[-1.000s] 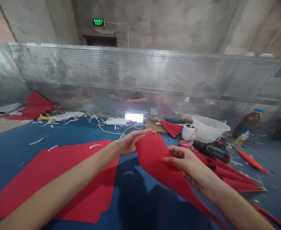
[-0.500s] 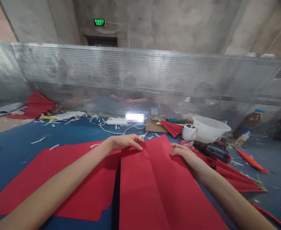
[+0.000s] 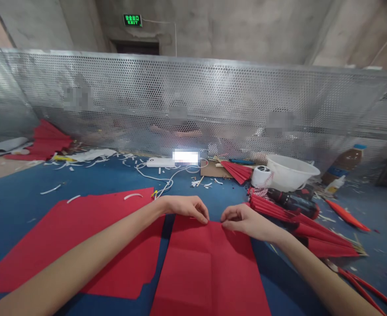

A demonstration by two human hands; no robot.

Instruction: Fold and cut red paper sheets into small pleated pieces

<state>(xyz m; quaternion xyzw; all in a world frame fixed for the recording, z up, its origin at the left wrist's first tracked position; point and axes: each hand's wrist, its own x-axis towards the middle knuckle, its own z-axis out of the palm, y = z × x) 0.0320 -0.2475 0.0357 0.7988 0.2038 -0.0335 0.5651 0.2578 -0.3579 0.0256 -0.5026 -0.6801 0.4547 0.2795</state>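
A creased red paper sheet (image 3: 206, 267) lies flat on the blue work surface in front of me. My left hand (image 3: 186, 208) and my right hand (image 3: 242, 220) meet at its far edge, and each pinches that edge between thumb and fingers. To the left, a wider stack of red paper sheets (image 3: 81, 237) lies under my left forearm. A narrow strip of blue surface separates the stack from the creased sheet.
A bundle of red paper-covered ribs (image 3: 325, 237) and a cordless drill (image 3: 292, 202) lie to the right. Behind them are a white plastic bowl (image 3: 290, 172) and a brown bottle (image 3: 343, 164). White paper scraps and a white cable (image 3: 153, 179) litter the surface before a perforated metal fence (image 3: 193, 101).
The red sheet, raised and curled a second ago, now lies flat and looks shorter. Its far edge has moved toward me, and my hands have drawn closer together on it.
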